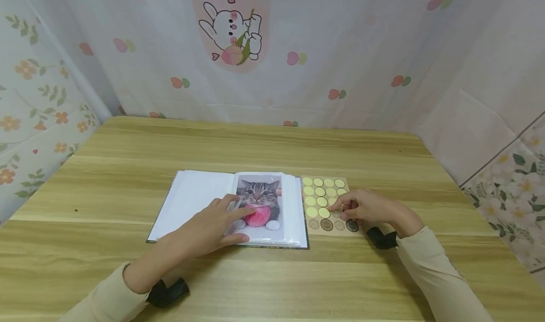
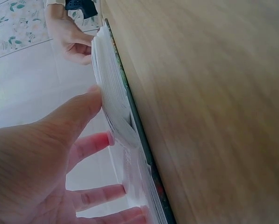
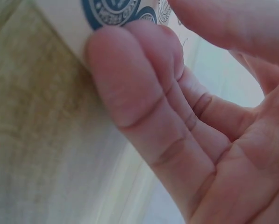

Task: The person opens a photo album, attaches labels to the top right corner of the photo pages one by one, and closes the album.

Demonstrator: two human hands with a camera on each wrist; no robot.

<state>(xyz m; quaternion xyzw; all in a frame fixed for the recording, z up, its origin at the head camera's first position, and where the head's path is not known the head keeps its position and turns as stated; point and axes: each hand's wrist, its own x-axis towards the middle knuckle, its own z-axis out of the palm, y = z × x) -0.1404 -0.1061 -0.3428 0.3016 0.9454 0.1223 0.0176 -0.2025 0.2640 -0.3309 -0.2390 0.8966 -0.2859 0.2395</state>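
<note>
A photo album (image 1: 200, 204) lies spread on the table, with a photo (image 1: 259, 192) of a tabby cat and a pink ball on its right side. My left hand (image 1: 217, 222) rests across that photo, fingers spread and thumb near the lower edge. In the left wrist view, the thumb touches the album's thick stack of pages (image 2: 113, 88). Just right of the album is a sheet of round stickers (image 1: 317, 196), mostly yellow, with darker printed ones along the bottom row. My right hand (image 1: 368, 206) is over its right part, bent fingertips (image 3: 116, 51) at the sheet, thumb and index finger apart.
The wooden table (image 1: 255, 284) extends around the album and sheet. A white patterned curtain (image 1: 340, 52) hangs behind it, with floral cloth (image 1: 38, 100) on the left. Black wrist straps (image 1: 168, 293) sit at both cuffs.
</note>
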